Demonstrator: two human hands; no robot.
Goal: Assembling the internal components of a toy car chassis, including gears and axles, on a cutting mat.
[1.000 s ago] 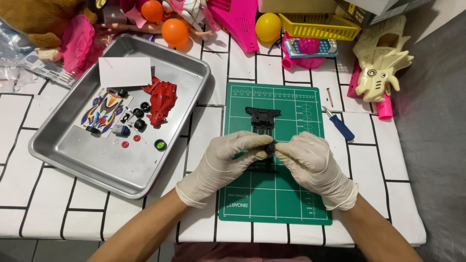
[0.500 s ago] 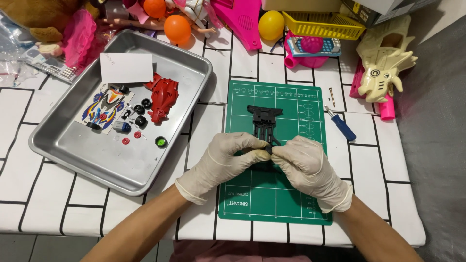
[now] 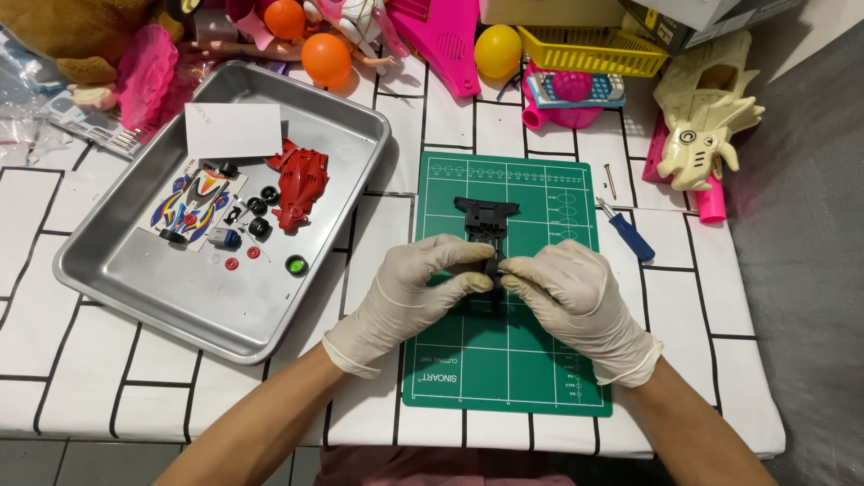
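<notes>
Lighting: bright, even, from overhead. Shadows: soft, short, under the hands [image 3: 499, 292]. Glare: mild sheen on metal tray [image 3: 180, 306]. Focus: sharp throughout; slight edge distortion.

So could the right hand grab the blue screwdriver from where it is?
Probably yes. The blue screwdriver lies bare on the table just beside the right hand, nothing between, though that hand is pinching the black chassis now.

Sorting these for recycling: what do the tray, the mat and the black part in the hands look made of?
Tray: likely metal, brushed silver with soft reflections. Mat: probably flexible vinyl or rubber, matte green with a printed grid. Black part, held by the left hand and right hand: apparently moulded plastic, dull finish.
</notes>
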